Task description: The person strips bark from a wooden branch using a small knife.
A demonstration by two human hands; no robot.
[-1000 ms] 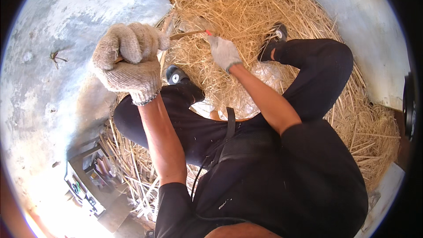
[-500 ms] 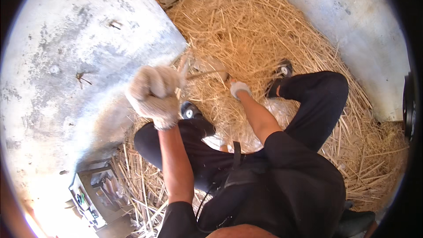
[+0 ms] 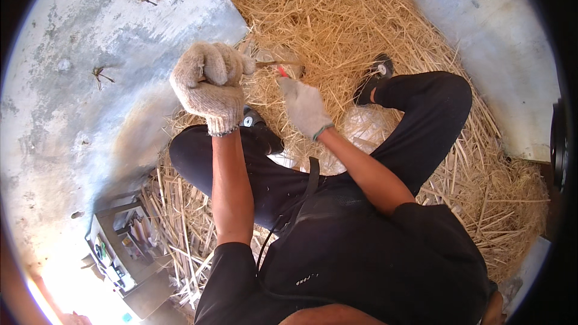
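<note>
My left hand [image 3: 211, 83], in a knitted off-white work glove, is closed in a fist above my left knee. From its thumb side a thin brown strip [image 3: 274, 63] reaches rightward over the straw. My right hand [image 3: 304, 105], also gloved, is just right of and below the strip. At its fingertips is a small red thing [image 3: 282, 71], maybe a tool handle; its kind is hard to make out. The fingers look closed around it, partly hidden by the back of the glove. Loose dry straw [image 3: 325, 18] lies beneath and beyond both hands.
A pale, worn wall [image 3: 120, 42] with twiggy bits on it rises at the left; another pale wall [image 3: 481, 30] stands at the right. My dark-trousered legs are bent on both sides. At lower left is an open wooden box [image 3: 129, 247] with small items in it.
My right hand has come up and left, out of the straw to beside the strip, and a red thing now shows at its fingertips. My left fist sits slightly higher in view.
</note>
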